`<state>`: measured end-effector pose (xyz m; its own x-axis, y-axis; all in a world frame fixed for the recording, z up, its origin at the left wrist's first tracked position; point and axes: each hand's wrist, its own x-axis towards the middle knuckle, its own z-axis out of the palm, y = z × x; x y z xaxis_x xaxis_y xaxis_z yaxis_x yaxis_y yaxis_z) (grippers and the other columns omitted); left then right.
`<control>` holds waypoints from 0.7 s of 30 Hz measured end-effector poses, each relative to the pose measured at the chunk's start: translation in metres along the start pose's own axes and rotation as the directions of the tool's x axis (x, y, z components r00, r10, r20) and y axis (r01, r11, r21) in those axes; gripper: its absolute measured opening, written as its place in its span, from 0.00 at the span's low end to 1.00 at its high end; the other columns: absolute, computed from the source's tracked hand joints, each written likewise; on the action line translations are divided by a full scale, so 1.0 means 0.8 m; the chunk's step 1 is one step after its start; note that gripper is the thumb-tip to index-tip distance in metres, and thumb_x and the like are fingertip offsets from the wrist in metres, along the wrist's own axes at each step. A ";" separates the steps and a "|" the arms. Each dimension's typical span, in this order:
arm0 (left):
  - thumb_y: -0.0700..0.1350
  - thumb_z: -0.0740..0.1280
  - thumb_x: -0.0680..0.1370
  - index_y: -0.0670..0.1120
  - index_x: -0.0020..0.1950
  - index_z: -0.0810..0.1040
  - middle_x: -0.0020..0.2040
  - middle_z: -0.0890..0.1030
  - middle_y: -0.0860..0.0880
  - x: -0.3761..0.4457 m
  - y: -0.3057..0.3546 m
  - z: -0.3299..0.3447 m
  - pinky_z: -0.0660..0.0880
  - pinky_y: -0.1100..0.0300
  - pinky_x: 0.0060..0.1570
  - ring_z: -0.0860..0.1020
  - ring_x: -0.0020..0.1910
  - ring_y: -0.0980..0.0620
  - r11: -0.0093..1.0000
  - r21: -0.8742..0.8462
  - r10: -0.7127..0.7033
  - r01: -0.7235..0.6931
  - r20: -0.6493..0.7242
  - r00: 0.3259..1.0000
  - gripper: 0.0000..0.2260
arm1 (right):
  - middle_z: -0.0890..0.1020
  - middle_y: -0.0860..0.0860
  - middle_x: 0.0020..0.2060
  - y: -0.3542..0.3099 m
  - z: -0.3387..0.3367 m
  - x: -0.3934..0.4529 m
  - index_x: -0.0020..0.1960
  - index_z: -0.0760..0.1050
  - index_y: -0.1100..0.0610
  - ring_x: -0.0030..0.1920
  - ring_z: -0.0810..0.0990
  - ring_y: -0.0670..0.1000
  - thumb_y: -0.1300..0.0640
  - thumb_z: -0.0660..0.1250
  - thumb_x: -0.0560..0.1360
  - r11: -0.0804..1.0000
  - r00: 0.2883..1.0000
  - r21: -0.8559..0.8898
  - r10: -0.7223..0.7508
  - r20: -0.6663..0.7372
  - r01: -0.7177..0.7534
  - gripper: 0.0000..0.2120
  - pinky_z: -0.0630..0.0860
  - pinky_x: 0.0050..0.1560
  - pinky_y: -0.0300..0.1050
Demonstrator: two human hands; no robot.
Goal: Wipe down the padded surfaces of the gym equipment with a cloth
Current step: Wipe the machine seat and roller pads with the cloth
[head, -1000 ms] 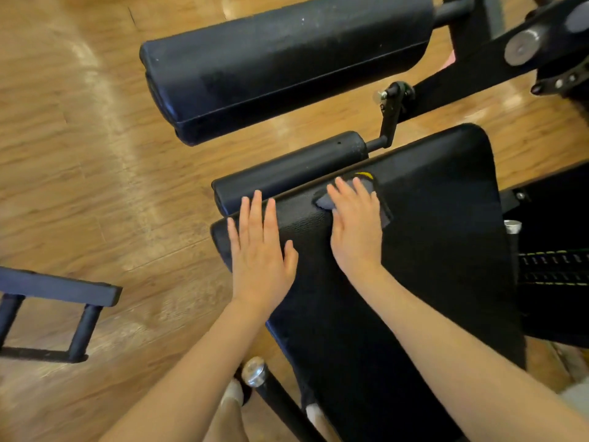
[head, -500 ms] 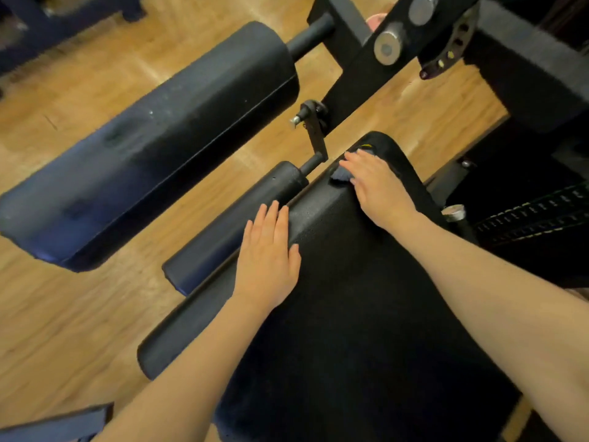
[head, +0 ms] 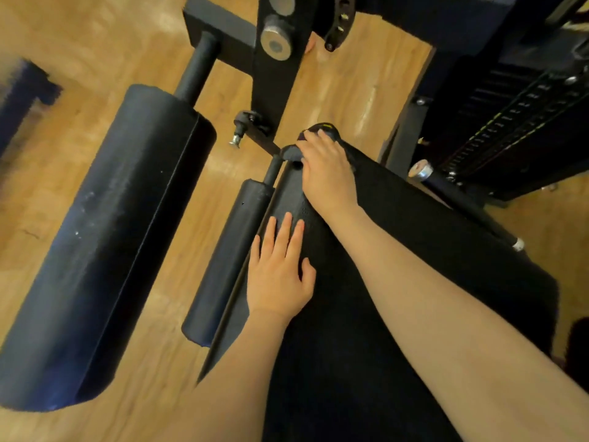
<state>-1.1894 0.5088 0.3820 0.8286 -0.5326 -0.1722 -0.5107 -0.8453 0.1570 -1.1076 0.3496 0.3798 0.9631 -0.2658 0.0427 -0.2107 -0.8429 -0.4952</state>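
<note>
so the right hand [head: 328,173] has slid the cloth [head: 322,129] up to the seat pad's [head: 414,250] far corner, upper middle of frame, fingers pressed flat over it; left hand [head: 279,275] stays flat and relaxed mid-frame; that edge looks nearly wiped

Over the last second we have slid our right hand [head: 328,173] with the dark cloth [head: 320,130] from the middle of the seat pad [head: 398,250] to its far corner beside the frame upright [head: 274,90]. Our left hand [head: 279,275], flat on the pad's edge, has ended up nearer the right one. Our view has swung rightward.
</note>
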 end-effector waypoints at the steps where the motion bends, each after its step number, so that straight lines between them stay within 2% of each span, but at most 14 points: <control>1: 0.52 0.52 0.75 0.48 0.75 0.62 0.75 0.62 0.47 0.000 -0.001 0.001 0.51 0.47 0.71 0.55 0.75 0.47 1.000 -0.003 -0.003 0.003 -0.003 1.000 0.27 | 0.65 0.53 0.71 0.001 0.000 -0.002 0.70 0.65 0.58 0.74 0.57 0.54 0.61 0.54 0.80 0.999 0.999 0.016 0.037 -0.011 -0.036 0.19 0.55 0.72 0.51; 4: 0.52 0.51 0.75 0.49 0.75 0.62 0.76 0.61 0.48 0.001 -0.002 0.003 0.50 0.48 0.71 0.52 0.75 0.49 1.000 -0.017 -0.019 0.019 -0.003 1.000 0.28 | 0.63 0.53 0.73 0.009 -0.001 -0.017 0.71 0.64 0.57 0.74 0.57 0.54 0.62 0.56 0.80 0.990 0.990 0.066 0.129 -0.059 -0.125 0.20 0.55 0.73 0.52; 7: 0.52 0.52 0.75 0.48 0.75 0.62 0.75 0.62 0.47 0.003 -0.002 0.005 0.52 0.47 0.71 0.55 0.75 0.46 1.000 -0.005 -0.018 0.018 -0.008 1.000 0.28 | 0.63 0.53 0.73 0.028 -0.006 -0.041 0.72 0.63 0.56 0.74 0.57 0.53 0.63 0.56 0.79 0.972 0.972 0.103 0.221 -0.075 -0.213 0.21 0.53 0.73 0.51; 13: 0.52 0.52 0.75 0.45 0.75 0.62 0.76 0.61 0.46 0.003 -0.005 0.011 0.56 0.45 0.71 0.56 0.75 0.45 1.000 0.025 -0.007 0.007 -0.015 1.000 0.28 | 0.66 0.54 0.71 0.103 -0.030 -0.125 0.71 0.65 0.58 0.73 0.60 0.54 0.65 0.57 0.79 0.923 0.917 0.062 0.385 -0.103 -0.381 0.21 0.55 0.73 0.49; 16: 0.51 0.52 0.75 0.45 0.75 0.61 0.76 0.59 0.47 0.003 -0.005 0.012 0.56 0.45 0.71 0.55 0.75 0.46 1.000 0.017 -0.015 0.016 -0.027 1.000 0.29 | 0.67 0.55 0.71 0.111 -0.038 -0.134 0.70 0.66 0.59 0.73 0.60 0.54 0.65 0.56 0.79 0.893 0.890 0.143 0.442 -0.110 -0.426 0.19 0.54 0.73 0.49; 18: 0.51 0.53 0.74 0.45 0.75 0.61 0.76 0.60 0.47 0.003 -0.005 0.013 0.56 0.45 0.71 0.55 0.75 0.46 1.000 0.016 -0.010 0.011 -0.039 0.999 0.29 | 0.70 0.56 0.69 0.094 -0.040 -0.121 0.68 0.69 0.61 0.71 0.63 0.56 0.67 0.56 0.78 0.885 0.882 0.226 0.445 -0.157 -0.406 0.19 0.56 0.72 0.48; 20: 0.51 0.53 0.74 0.45 0.75 0.61 0.75 0.61 0.46 0.003 -0.005 0.014 0.56 0.46 0.71 0.55 0.75 0.46 1.000 0.020 -0.007 0.008 -0.046 0.999 0.29 | 0.72 0.58 0.66 0.060 -0.038 -0.092 0.66 0.71 0.63 0.69 0.66 0.59 0.70 0.58 0.74 0.938 0.931 0.232 0.305 -0.203 -0.257 0.21 0.58 0.70 0.51; 21: 0.51 0.53 0.74 0.45 0.74 0.62 0.75 0.61 0.46 0.003 -0.005 0.013 0.55 0.46 0.71 0.55 0.75 0.46 1.000 0.023 -0.008 0.009 -0.049 0.999 0.29 | 0.71 0.58 0.67 0.041 -0.034 -0.073 0.66 0.70 0.62 0.70 0.65 0.59 0.71 0.59 0.72 0.963 0.962 0.214 0.203 -0.183 -0.162 0.23 0.58 0.70 0.52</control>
<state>-1.1877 0.5105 0.3705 0.8431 -0.5229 -0.1255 -0.5081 -0.8510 0.1326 -1.1752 0.3245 0.3846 0.8531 -0.5123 0.0991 -0.3234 -0.6682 -0.6700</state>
